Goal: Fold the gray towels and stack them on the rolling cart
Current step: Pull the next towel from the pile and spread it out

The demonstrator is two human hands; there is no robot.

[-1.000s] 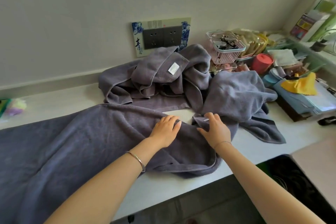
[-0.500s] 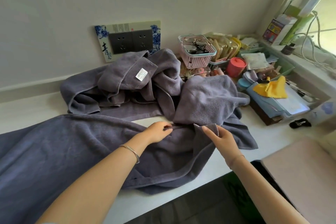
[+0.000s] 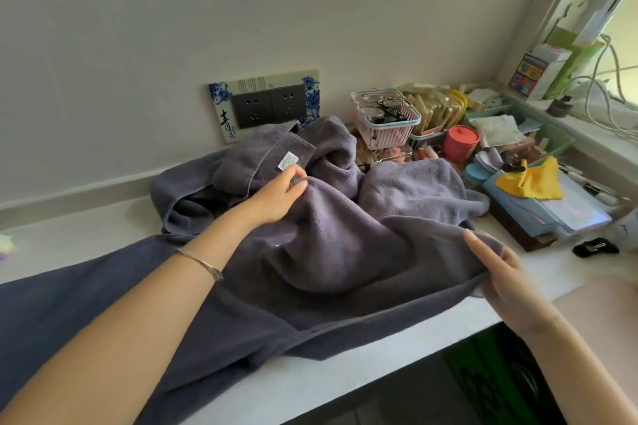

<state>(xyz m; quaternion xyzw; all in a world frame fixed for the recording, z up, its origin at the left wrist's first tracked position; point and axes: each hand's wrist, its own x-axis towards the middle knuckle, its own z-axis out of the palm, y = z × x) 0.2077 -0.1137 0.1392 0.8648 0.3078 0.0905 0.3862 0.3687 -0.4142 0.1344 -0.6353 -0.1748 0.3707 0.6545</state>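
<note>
Gray towel spread on white surface, frame centre; left grip pinches a fold, right grip holds its edge.

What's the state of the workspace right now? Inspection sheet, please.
Surface: white counter, mostly under towels.
Job's things: gray towel unfolded, lifted at two points; bunched towels behind it; cart not seen.
Clutter: pink basket, red jar, yellow cloth, at right.
Hands: left hand pinches the gray towel; right hand grips its edge.
Cables: white cables on the windowsill.
Surroundings: wall socket behind; window at right.
</note>
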